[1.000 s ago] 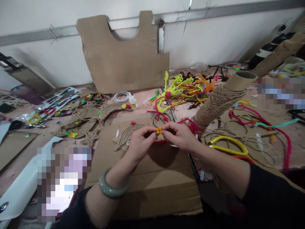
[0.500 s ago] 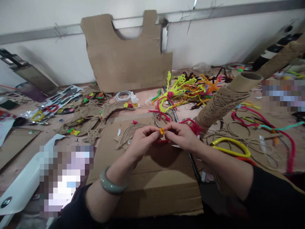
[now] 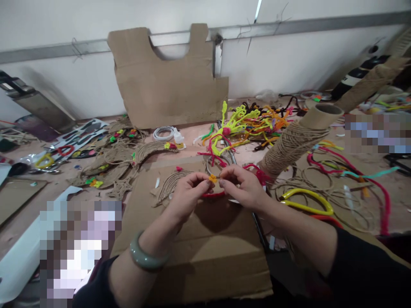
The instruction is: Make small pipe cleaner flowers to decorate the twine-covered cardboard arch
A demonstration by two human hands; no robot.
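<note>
A small orange chenille-stem flower (image 3: 212, 178) is pinched between the thumb and fingertips of my left hand (image 3: 189, 192), which has a pale green bangle (image 3: 147, 254) on its wrist. My right hand (image 3: 242, 188) is closed in a pinch just to the right of the flower; whatever lies between its fingertips is too small to make out. Both hands hover over a cardboard sheet (image 3: 192, 273). A rope arch (image 3: 171, 186) lies on the sheet, left of my left hand. Below the fingers shows part of a red curved piece (image 3: 213, 194).
Right of my hands stands a twine-wrapped cardboard tube (image 3: 290, 145), with yellow-handled scissors (image 3: 306, 201) and loose cord in front. Bright chenille stems (image 3: 244, 119) are heaped behind. Rope shapes with small flowers (image 3: 105, 171) lie left. A cut cardboard panel (image 3: 173, 85) leans on the wall.
My right fingertips have drawn slightly away from the flower's right side. The flower stays in my left fingers, tilted a little differently. The whole view has shifted slightly.
</note>
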